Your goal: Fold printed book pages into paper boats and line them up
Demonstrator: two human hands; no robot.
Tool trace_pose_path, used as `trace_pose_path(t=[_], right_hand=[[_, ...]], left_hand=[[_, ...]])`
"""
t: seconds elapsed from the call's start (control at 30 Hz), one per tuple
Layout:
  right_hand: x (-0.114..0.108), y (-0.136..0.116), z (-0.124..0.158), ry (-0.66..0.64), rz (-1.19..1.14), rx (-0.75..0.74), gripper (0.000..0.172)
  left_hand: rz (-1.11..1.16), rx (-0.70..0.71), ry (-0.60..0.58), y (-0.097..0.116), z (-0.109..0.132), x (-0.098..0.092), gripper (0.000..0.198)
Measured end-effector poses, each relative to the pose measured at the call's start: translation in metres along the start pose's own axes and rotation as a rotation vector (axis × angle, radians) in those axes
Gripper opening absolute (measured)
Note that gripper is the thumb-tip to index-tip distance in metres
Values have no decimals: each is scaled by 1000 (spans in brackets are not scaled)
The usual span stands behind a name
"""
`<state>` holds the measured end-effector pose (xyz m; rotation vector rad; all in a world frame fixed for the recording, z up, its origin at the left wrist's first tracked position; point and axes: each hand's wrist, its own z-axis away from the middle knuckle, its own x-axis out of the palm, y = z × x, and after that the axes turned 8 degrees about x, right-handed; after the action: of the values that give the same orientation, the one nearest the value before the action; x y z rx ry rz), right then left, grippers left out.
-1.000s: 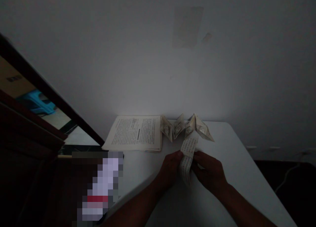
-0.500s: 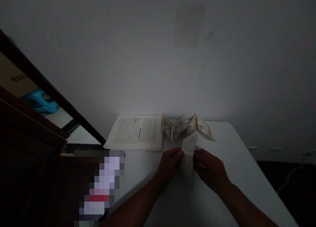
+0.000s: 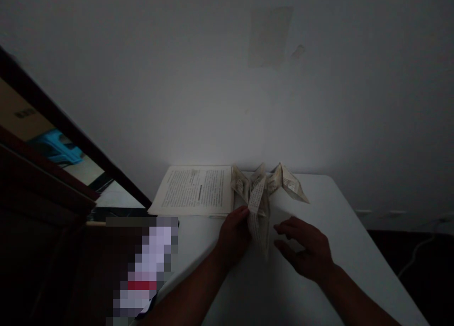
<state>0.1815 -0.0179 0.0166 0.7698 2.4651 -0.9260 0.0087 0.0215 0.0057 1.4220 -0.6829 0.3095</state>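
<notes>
My left hand (image 3: 234,236) pinches a folded strip of printed paper (image 3: 257,207), long and narrow with pointed ends, upright over the white table. To its right, my right hand (image 3: 303,245) is off the paper, its thumb and fingers apart with nothing between them. Just behind the held piece stand paper boats (image 3: 240,185) folded from similar printed pages; the held paper partly covers one. Another folded boat shape (image 3: 293,185) sits further right near the wall. Left of these lies an open book (image 3: 195,189) or stack of printed pages.
The white table (image 3: 333,198) meets a grey wall (image 3: 159,80) at the back. A dark slanted frame (image 3: 74,127) is on the left, with a blue plastic item (image 3: 58,146) beyond it. A pixelated patch (image 3: 152,259) covers something at lower left. A cable (image 3: 418,248) hangs at right.
The folded paper has shifted left with my left hand and now shows its pointed, opened-out shape. My right hand has let go of it and opened.
</notes>
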Motion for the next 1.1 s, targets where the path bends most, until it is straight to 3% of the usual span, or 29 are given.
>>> trace_pose_path(t=[0.2,0.33,0.63,0.8,0.93,1.1], right_hand=[[5,-7,1,-107,-20,-97,39],[10,-9,-1,-121,-71,-118,28],[8,-4,-3,58,-40,-59,19],[0,4,1,240,73,-5,23],[-11,15,2,337,162,44,26],[-25,25,-3,434,308,199,14]], left_hand=[[126,-58,-46,3,1,-1,28],[225,-75,-27,4,1,1,28],[279,-4,-38,3,-2,-5,22],[228,23,-63,6,-1,-3,28],[72,62,-87,3,-1,-3,32],[-208,164,-131,-3,2,-3,28]])
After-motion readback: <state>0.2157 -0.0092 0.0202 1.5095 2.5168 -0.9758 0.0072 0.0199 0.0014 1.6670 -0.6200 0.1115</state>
